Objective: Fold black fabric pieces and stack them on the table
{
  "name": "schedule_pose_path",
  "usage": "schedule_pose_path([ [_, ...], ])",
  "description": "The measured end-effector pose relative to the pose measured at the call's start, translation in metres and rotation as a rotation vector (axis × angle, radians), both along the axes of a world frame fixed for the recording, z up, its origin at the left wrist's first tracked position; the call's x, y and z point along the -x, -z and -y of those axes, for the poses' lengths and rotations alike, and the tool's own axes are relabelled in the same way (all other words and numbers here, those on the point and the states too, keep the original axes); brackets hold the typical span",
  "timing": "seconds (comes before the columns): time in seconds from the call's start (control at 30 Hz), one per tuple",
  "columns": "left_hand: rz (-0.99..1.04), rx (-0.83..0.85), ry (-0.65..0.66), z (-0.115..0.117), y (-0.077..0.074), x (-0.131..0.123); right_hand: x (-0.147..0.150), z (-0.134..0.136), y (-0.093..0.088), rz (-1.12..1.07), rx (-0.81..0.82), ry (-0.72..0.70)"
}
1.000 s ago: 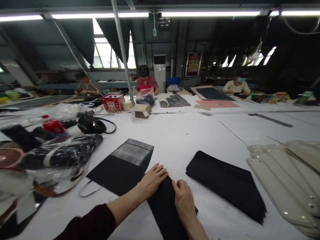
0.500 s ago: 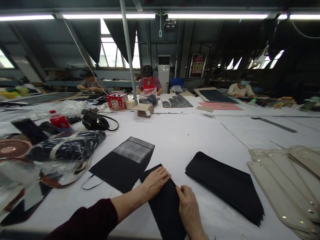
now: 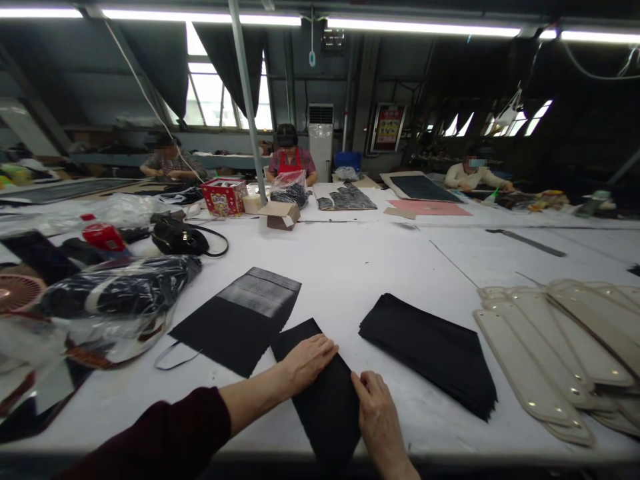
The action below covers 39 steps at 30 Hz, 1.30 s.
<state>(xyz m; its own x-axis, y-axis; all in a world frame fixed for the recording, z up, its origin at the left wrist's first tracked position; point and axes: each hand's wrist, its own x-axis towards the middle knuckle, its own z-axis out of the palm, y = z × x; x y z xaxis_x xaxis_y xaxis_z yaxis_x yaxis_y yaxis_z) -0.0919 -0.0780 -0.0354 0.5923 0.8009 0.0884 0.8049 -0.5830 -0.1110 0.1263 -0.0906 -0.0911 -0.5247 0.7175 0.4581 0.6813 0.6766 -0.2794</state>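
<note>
The black cloth [image 3: 325, 413] lies on the table [image 3: 330, 260] beneath the left hand [image 3: 311, 360], which rests flat, fingers extended; the right hand [image 3: 377, 415] curls at its right edge, whether pinching it cannot be told; leftward, a clear plastic bag [image 3: 120, 287] holds a dark bundle; print on the red box [image 3: 225, 199] and framed poster [image 3: 389, 129] is unreadably small.

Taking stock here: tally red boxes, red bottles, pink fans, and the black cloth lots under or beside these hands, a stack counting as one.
Black cloth: 3 (nearest piece, grey-patched piece, stack)
Red box: 1
Red bottle: 1
Pink fan: 1
Total: 6
</note>
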Motion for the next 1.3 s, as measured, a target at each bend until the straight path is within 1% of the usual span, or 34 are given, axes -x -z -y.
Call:
schedule_pose_path([
  [0.17, 0.004, 0.013, -0.008, 0.006, -0.002, -0.005, -0.01, 0.003, 0.002, 0.007, -0.006, -0.016],
  [0.33, -0.004, 0.029, 0.04, 0.007, -0.004, -0.011, -0.02, 0.006, 0.006, 0.018, -0.021, -0.025],
  [0.47, 0.01, 0.049, 0.006, 0.013, -0.006, -0.021, -0.029, 0.012, 0.007, 0.019, -0.019, -0.029],
  [0.67, -0.033, 0.026, -0.001, 0.022, -0.005, -0.031, -0.037, 0.023, 0.001, 0.079, -0.019, 0.006],
  [0.8, -0.05, 0.039, 0.003, 0.023, -0.004, -0.034, -0.038, 0.028, 0.0, 0.094, -0.017, 0.036],
  [0.97, -0.121, 0.047, 0.043, 0.021, -0.007, -0.038, -0.039, 0.03, 0.001, 0.081, -0.01, 0.064],
  [1.03, -0.106, 0.042, 0.043, 0.02, -0.008, -0.035, -0.041, 0.03, 0.003, 0.064, -0.016, 0.066],
  [1.13, -0.026, 0.039, 0.027, 0.018, -0.006, -0.022, -0.045, 0.03, 0.006, 0.028, -0.028, 0.061],
  [1.3, 0.055, 0.09, -0.077, 0.012, -0.005, 0.005, -0.049, 0.03, 0.014, -0.037, -0.052, 0.043],
])
